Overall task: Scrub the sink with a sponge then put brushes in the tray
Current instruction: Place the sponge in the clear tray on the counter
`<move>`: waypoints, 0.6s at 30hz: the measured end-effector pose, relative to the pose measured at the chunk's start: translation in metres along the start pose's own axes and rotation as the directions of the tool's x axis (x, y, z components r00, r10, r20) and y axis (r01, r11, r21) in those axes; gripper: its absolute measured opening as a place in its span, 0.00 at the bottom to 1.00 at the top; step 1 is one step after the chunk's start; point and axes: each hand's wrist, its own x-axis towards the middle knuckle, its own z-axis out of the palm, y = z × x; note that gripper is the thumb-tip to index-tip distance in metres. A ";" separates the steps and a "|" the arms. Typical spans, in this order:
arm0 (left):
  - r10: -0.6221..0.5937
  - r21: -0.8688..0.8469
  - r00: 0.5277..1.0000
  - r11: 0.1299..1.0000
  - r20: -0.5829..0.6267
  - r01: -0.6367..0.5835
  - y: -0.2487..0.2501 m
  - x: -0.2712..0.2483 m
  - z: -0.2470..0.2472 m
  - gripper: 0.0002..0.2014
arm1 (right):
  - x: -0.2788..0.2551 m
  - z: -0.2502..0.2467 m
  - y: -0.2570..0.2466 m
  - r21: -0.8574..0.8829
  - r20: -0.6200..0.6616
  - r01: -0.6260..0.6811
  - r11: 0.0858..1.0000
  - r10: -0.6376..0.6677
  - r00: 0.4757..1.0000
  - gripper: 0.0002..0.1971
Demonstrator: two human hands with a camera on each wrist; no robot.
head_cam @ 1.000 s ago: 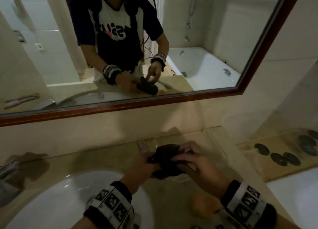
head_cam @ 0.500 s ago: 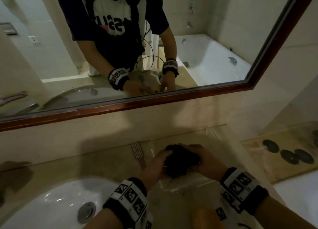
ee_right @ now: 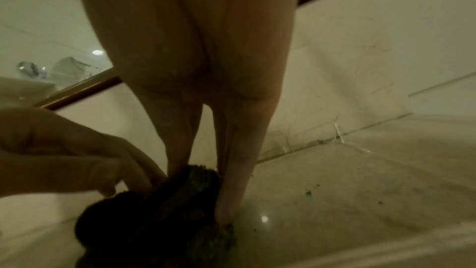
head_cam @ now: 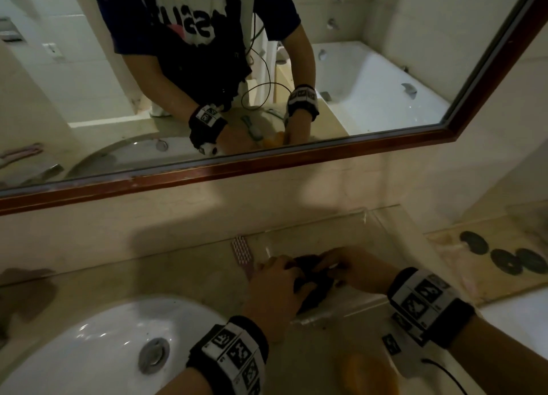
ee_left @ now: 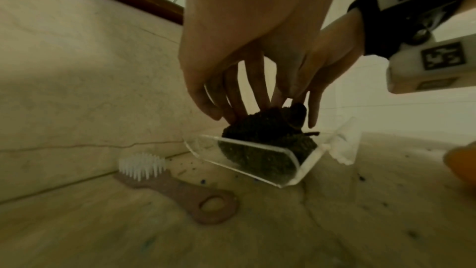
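1. Both my hands have come down since a second ago: the dark scrubber (ee_left: 268,150), then held above the counter, now sits low in the clear tray (ee_left: 296,162), against its near wall.
2. My left hand (head_cam: 275,293) has straight fingers on the scrubber's top, pressing rather than gripping.
3. My right hand (head_cam: 355,271) reaches in from the other side, its straight fingers (ee_right: 231,170) running down the scrubber's flank; I see no curl round it.
4. Just left of the tray, the pink brush (ee_left: 165,182) with white bristles lies on the counter, not yet in.
5. Nearer me, an orange sponge (head_cam: 367,371) rests on the counter, apart from the sink (head_cam: 89,350).
6. I judge the scrubbing done, one brush-like piece placed, and the pink brush left to move.
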 end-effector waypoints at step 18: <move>0.022 0.288 0.979 0.954 0.203 -0.081 -0.002 -0.002 -0.004 0.21 | -0.008 0.024 -0.028 -0.296 -0.067 -0.080 0.952 0.062 0.996 0.08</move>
